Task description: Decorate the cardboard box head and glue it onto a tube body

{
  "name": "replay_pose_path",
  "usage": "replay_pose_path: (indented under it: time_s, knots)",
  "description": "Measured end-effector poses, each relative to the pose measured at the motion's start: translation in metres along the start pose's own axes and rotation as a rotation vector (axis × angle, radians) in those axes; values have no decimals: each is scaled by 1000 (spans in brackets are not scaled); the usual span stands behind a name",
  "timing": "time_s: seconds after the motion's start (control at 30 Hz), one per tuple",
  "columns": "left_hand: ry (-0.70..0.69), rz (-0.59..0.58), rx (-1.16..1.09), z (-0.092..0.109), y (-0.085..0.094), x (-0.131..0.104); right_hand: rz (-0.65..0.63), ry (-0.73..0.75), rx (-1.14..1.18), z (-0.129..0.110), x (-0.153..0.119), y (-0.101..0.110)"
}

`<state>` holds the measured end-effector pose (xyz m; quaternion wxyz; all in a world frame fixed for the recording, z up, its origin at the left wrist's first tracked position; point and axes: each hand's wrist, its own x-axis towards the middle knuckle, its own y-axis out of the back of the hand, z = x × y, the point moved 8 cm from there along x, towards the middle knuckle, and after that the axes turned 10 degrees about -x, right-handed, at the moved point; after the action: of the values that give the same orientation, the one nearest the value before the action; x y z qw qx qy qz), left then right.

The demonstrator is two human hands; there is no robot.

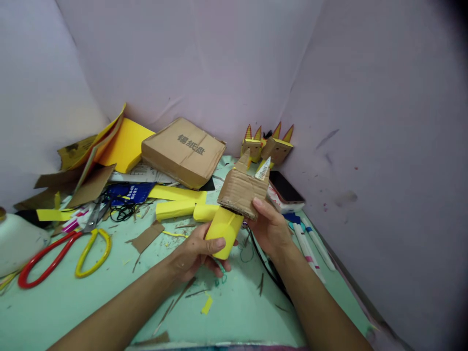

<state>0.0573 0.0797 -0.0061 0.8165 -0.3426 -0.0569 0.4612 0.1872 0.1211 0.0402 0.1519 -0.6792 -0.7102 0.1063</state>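
Observation:
A cardboard animal head (243, 190) with two pointed ears or horns sits against the top of a yellow paper tube (224, 234), and the two are held together over the table. My left hand (201, 246) is closed around the tube, its thumb lying across the front. At the head's lower right edge, my right hand (268, 224) grips the cardboard with the thumb in front; its other fingers are mostly hidden behind. The joint between head and tube is partly covered. Just behind the tube lie yellow paper rolls (175, 210).
Scissors with red and yellow handles (69, 258) lie at left beside a white bottle (22, 243). A cardboard box (183, 151) stands at the back. Two finished-looking figures (276, 148) lean at the wall. A phone (287, 187) and markers (307, 243) lie right. Scraps litter the table.

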Motion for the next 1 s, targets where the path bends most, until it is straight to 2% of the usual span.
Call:
replay_pose_path:
  time_s: [0.17, 0.3, 0.53, 0.63, 0.73, 0.77, 0.8, 0.87, 0.93, 1.0]
  knots:
    - [53, 122, -119, -11, 6, 5, -14, 10, -2, 0, -2, -2]
    - [67, 160, -150, -14, 8, 8, -9, 10, -26, 0, -3, -3]
    - [101, 220, -40, -12, 6, 5, 25, 10, -64, 3, -2, 3]
    - [38, 320, 114, 15, 14, -3, 48, 30, -55, -2, -1, 8]
    - [-212, 463, 215, 76, 35, -25, 134, 37, 6, -8, -1, 18]
    - [-402, 545, 336, 107, 42, -39, 168, 38, 34, -10, -1, 22]
    - [-503, 609, 376, 127, 50, -53, 204, 38, 59, -12, -1, 25]
    - [-618, 718, 527, 156, 63, -75, 266, 35, 86, -14, -1, 30]
    - [-555, 725, 866, 162, 63, -79, 299, 21, 87, -14, -1, 32]
    - [-407, 611, 1116, 147, 57, -68, 302, 14, 80, -13, -1, 32]
